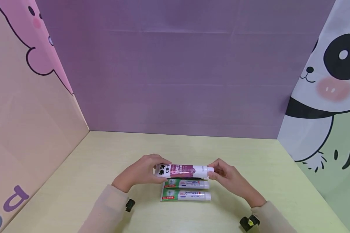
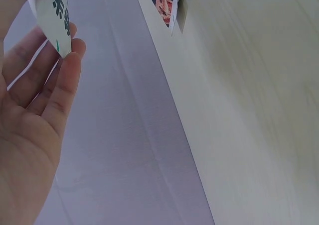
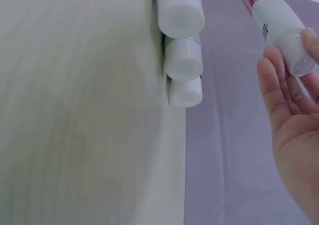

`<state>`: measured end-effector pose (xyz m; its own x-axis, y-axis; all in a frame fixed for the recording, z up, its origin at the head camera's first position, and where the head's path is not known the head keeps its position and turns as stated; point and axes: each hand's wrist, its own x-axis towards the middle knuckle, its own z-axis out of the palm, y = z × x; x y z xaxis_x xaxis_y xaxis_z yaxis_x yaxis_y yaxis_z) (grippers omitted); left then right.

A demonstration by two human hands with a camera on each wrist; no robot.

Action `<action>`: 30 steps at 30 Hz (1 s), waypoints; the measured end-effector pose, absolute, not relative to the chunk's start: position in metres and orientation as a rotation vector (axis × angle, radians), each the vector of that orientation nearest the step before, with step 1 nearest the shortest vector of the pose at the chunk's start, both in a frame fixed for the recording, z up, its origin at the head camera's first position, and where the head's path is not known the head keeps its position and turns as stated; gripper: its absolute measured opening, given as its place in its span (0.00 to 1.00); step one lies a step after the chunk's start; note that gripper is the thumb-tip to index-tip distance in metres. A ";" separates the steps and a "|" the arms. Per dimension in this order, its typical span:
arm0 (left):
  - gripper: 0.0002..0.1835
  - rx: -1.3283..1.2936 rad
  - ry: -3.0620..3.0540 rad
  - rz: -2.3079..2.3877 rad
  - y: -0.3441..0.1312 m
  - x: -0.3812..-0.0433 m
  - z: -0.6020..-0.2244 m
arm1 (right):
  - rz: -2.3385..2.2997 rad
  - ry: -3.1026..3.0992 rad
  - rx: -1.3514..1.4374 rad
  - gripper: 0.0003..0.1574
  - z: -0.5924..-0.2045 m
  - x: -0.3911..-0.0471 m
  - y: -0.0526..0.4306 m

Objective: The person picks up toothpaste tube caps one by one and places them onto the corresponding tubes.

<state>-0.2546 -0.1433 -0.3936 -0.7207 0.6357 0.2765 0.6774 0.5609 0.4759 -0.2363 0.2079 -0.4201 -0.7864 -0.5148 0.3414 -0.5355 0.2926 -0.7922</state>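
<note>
A white and purple-red toothpaste tube (image 1: 182, 171) is held level above the table between both hands. My left hand (image 1: 144, 171) pinches its flat crimped end, and my right hand (image 1: 231, 178) grips the white cap (image 3: 294, 51) with thumb and fingers. Below it lie two green and white toothpaste tubes (image 1: 193, 195), parallel, caps pointing right. In the right wrist view three white caps stand in a row, the far cap (image 3: 186, 93) among them. The third lying tube is mostly hidden under the held one in the head view.
The pale wooden table (image 1: 128, 145) meets a purple back panel (image 1: 180, 81). A beige side panel (image 1: 32, 129) stands at left, and a panda-printed panel (image 1: 332, 139) at right. Black wrist devices sit by both sleeves, the right device (image 1: 249, 223) near the front edge.
</note>
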 end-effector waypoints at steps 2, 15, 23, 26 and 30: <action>0.27 -1.138 -2.705 -0.855 -0.142 -0.256 -0.394 | 1.535 -2.521 0.993 0.11 -0.420 -0.238 0.208; 0.27 -1.050 -2.686 -0.800 -0.137 -0.276 -0.398 | 1.524 -2.601 0.856 0.18 -0.422 -0.257 0.206; 0.27 -0.973 -2.726 -0.796 -0.135 -0.288 -0.403 | 1.542 -2.646 0.824 0.19 -0.423 -0.270 0.205; 0.27 -0.919 -2.754 -0.828 -0.135 -0.290 -0.405 | 1.549 -2.655 0.812 0.19 -0.424 -0.275 0.205; 0.27 -0.861 -2.782 -0.852 -0.132 -0.293 -0.406 | 1.541 -2.667 0.778 0.20 -0.426 -0.280 0.206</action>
<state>-0.2932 -0.1321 -0.4061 -0.8337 0.4886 0.2572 0.5488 0.6821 0.4833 -0.2802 0.2061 -0.4256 -0.8796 -0.4281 0.2077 -0.3937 0.4097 -0.8229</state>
